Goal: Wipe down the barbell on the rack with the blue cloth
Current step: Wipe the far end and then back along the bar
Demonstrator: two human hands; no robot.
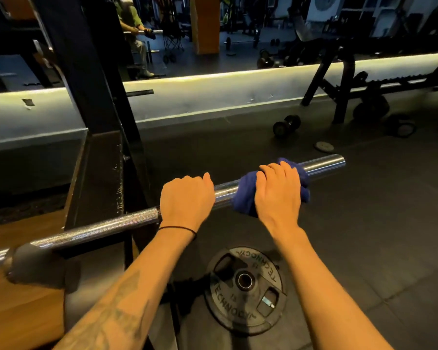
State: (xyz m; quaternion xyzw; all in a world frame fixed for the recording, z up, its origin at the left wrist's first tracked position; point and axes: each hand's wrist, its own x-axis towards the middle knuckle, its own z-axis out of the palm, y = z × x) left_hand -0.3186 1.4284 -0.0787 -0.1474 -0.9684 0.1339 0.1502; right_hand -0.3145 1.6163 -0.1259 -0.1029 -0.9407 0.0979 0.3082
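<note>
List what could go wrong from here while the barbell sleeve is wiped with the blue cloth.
1. The right hand holds the blue cloth close to the free end of the barbell; a long stroke outward might slip off the tip.
2. The left hand grips bare steel beside the cloth, so that patch may go unwiped.
3. A weight plate lies on the floor under the arms, a possible trip hazard.

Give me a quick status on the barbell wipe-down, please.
Left hand grips the bare barbell. Right hand holds blue cloth around the sleeve. Nothing in the way.
</note>
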